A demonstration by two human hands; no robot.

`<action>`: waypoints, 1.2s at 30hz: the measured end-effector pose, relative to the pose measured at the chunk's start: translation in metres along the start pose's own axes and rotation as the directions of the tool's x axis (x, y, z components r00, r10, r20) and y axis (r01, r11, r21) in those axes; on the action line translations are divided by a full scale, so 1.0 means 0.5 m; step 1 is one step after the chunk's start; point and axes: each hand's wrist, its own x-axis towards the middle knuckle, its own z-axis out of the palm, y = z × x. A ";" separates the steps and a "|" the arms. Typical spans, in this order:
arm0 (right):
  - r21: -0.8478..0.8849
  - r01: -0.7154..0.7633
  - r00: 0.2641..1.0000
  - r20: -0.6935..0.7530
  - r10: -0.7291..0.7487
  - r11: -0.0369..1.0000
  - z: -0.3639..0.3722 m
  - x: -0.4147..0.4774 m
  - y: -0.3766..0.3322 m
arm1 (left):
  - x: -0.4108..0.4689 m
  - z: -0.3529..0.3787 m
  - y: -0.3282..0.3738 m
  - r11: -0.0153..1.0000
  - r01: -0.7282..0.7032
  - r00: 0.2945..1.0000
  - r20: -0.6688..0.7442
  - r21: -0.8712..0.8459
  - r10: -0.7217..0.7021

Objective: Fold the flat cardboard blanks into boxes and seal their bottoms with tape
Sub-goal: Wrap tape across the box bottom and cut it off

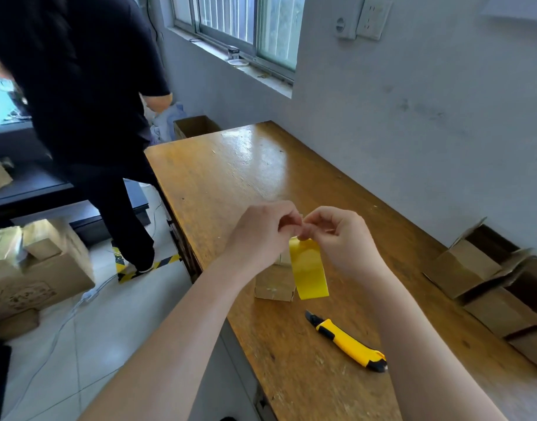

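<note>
A strip of yellow tape point(309, 270) hangs down from my fingertips above the wooden table point(230, 177). My left hand point(261, 232) and my right hand point(340, 238) meet at the strip's top end, and both pinch it there. Right behind and below the strip stands a small folded cardboard box point(273, 284), partly hidden by my left wrist and the tape. A yellow and black utility knife point(347, 343) lies on the table in front of the box, nearer to me.
Several folded cardboard boxes point(485, 278) lie against the wall at the right. A person in dark clothes point(88, 101) stands left of the table. More cartons point(39, 268) sit on the floor at the left. An open box point(194, 126) stands beyond the table's far end.
</note>
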 end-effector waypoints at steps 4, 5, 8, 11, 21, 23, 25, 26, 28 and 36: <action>0.070 -0.009 0.997 -0.072 0.014 0.997 0.006 -0.004 0.010 | 0.020 0.002 0.015 0.998 0.055 0.998 0.010 -0.008 -0.055; 0.108 -0.023 0.994 -0.100 0.034 0.994 0.012 -0.006 0.016 | 0.026 0.001 0.020 0.996 0.082 0.997 0.000 -0.029 -0.082; 0.239 -0.182 0.981 -0.027 0.193 0.954 0.018 -0.009 0.036 | 0.040 -0.007 0.026 0.981 0.153 0.988 0.017 -0.122 -0.152; 0.270 -0.244 0.966 0.151 0.209 0.932 0.021 -0.012 0.060 | 0.046 -0.015 0.017 0.931 0.223 0.975 0.051 -0.289 -0.217; 0.083 -0.077 0.996 0.058 0.073 0.994 -0.003 0.018 0.049 | 0.039 0.013 -0.078 0.707 0.467 0.856 0.073 -0.531 -0.511; -0.151 -0.024 0.997 0.065 0.034 0.988 -0.007 0.033 0.032 | 0.031 0.018 -0.092 0.650 0.496 0.825 0.078 -0.576 -0.560; -0.318 -0.030 0.995 0.079 0.058 0.947 -0.007 0.046 0.023 | 0.028 0.019 -0.109 0.607 0.506 0.796 0.062 -0.613 -0.602; -0.389 -0.046 0.993 0.078 0.083 0.920 -0.006 0.049 0.021 | 0.026 0.021 -0.118 0.593 0.516 0.786 0.067 -0.618 -0.615; -0.479 -0.069 0.991 0.071 0.117 0.875 -0.002 0.056 0.022 | 0.019 0.031 -0.135 0.552 0.556 0.756 0.102 -0.622 -0.646; -0.656 -0.060 0.988 0.067 0.137 0.753 0.065 0.070 0.013 | -0.015 0.098 -0.213 0.272 0.698 0.547 0.250 -0.662 -0.799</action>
